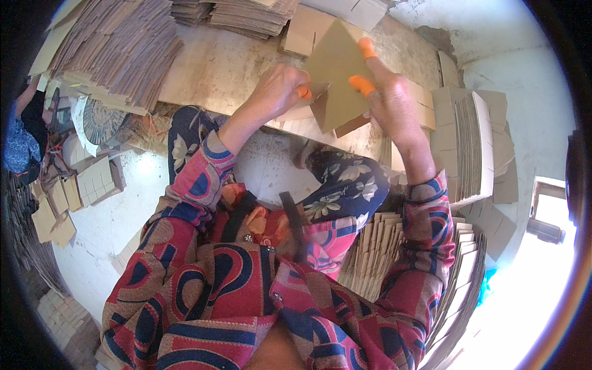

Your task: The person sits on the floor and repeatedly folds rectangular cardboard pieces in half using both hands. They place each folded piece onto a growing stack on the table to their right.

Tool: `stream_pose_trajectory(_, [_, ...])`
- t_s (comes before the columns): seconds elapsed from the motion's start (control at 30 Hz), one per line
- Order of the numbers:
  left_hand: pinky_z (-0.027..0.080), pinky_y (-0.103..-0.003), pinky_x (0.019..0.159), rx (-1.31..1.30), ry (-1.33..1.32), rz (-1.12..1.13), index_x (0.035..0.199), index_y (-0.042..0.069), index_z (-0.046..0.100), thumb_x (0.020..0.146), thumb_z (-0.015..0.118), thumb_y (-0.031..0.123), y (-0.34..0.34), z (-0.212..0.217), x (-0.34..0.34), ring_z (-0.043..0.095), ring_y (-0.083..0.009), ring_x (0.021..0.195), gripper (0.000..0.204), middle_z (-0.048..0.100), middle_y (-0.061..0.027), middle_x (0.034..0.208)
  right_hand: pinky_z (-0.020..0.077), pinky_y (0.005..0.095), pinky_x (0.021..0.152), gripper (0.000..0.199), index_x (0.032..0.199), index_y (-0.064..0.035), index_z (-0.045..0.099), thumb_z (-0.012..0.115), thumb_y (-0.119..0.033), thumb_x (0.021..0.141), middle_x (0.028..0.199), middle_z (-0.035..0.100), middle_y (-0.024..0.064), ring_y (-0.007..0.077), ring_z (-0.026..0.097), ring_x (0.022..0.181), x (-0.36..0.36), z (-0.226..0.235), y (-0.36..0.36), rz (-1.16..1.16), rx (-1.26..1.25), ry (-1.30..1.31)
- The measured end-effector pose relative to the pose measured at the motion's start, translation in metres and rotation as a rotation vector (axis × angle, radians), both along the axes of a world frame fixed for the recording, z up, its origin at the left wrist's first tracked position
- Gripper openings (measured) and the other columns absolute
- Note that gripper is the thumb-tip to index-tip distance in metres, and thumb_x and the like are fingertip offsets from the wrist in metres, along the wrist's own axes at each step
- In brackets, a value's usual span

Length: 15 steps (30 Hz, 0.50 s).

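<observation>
A tan piece of cardboard (336, 71) is held up at a tilt above the low work table (213, 71). My right hand (394, 102) grips its right side, with orange covers on two fingertips. Closed at the cardboard's left edge is my left hand (280, 91), also with orange on its fingertips, beside a small folded flap. Whether the left fingers pinch that flap or something small is hard to make out. Under the held piece, more flat cardboard (302, 31) lies on the table.
A tall pile of cardboard sheets (117, 46) stands at the far left of the table, another stack (250, 17) at the back. Slotted sheets (475, 145) lean by the right wall. More cardboard pieces (376, 253) stand beside my right leg. At far left, another person's blue sleeve (23, 145) shows.
</observation>
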<state>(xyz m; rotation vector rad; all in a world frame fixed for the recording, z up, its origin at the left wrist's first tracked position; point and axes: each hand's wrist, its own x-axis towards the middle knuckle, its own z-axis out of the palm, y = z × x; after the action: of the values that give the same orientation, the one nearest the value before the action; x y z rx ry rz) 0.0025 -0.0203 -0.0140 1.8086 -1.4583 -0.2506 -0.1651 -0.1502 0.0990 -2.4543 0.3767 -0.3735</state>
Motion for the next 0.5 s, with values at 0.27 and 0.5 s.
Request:
stream_pose_trajectory(0.27, [0.048,-0.044,0.062,0.019,0.094,0.041,0.082,0.002,0.069,0.073,0.072,0.014,0.002,0.009,-0.014,0.061,-0.0365,0.067,0.015,0.063,-0.0191,0.072,0.0518,0.0457,0.061,0.069,0.132,0.0016,0.041,0.067,-0.041,0.085,0.084,0.064,0.0229,0.0392,0.064,0.075,-0.008,-0.043,0.017,-0.092,-0.285,0.332])
stream_pose_trajectory(0.5, [0.049,-0.039,0.062,-0.187,-0.137,0.07,0.093,0.002,0.068,0.069,0.079,0.016,0.009,0.003,-0.018,0.061,-0.029,0.07,0.03,0.065,-0.0134,0.078,0.0418,0.0533,0.096,0.091,0.123,0.0063,0.048,0.06,-0.071,0.077,0.099,0.066,0.0227,0.0391,0.063,0.098,-0.009,-0.038,-0.03,-0.302,-0.546,0.254])
